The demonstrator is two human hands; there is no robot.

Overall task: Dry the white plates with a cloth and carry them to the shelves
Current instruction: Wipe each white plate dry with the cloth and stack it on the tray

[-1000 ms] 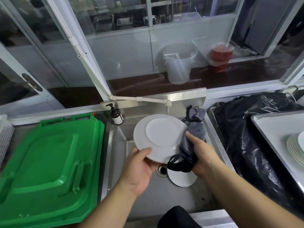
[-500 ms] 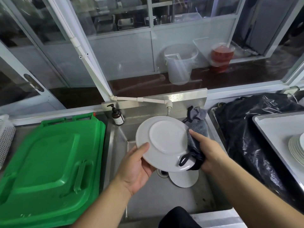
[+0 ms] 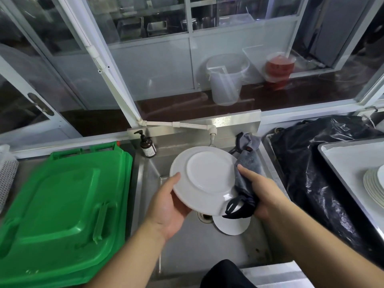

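plate (image 3: 207, 179) rim clear above sink (image 3: 187, 252)

A sink (image 3: 187, 252) sits at centre. Over it, a plate (image 3: 207, 179) is held between the left hand (image 3: 168, 206) and the right hand (image 3: 264, 194), which grips a cloth (image 3: 246, 183). Another plate (image 3: 232, 225) lies in the sink. A bin lid (image 3: 58, 215) lies left of the sink, a bag (image 3: 315, 173) right, a pump bottle (image 3: 148, 146) behind.

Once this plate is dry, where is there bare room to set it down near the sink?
The near-left part of the white tray, beside the stacked white plates, is bare. The steel sink floor nearest the person is free too, though probably wet. It is crowded around the drain, where a second white plate lies.
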